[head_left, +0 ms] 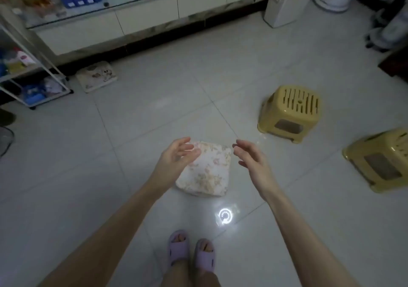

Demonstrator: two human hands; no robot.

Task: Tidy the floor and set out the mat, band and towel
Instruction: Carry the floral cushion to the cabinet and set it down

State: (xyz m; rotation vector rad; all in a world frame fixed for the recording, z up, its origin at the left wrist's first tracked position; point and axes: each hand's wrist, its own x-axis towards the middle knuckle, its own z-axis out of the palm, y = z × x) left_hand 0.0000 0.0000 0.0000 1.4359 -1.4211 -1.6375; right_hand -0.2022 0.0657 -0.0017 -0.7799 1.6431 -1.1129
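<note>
A floral cushion (206,171) lies on the pale tiled floor (154,114) just ahead of my feet. My left hand (177,154) hovers over its left edge with fingers spread and relaxed, holding nothing. My right hand (250,156) hovers to the right of the cushion, fingers loosely extended, also empty. A second floral cushion (97,76) lies farther off, against the base of the cabinet at the left. No mat, band or towel is visible.
Two yellow plastic stools stand at the right, one (291,113) near and one (378,159) at the frame edge. A white bin (284,3) stands at the back. A glass counter (132,10) runs along the far wall; a wire shelf trolley (35,83) stands left.
</note>
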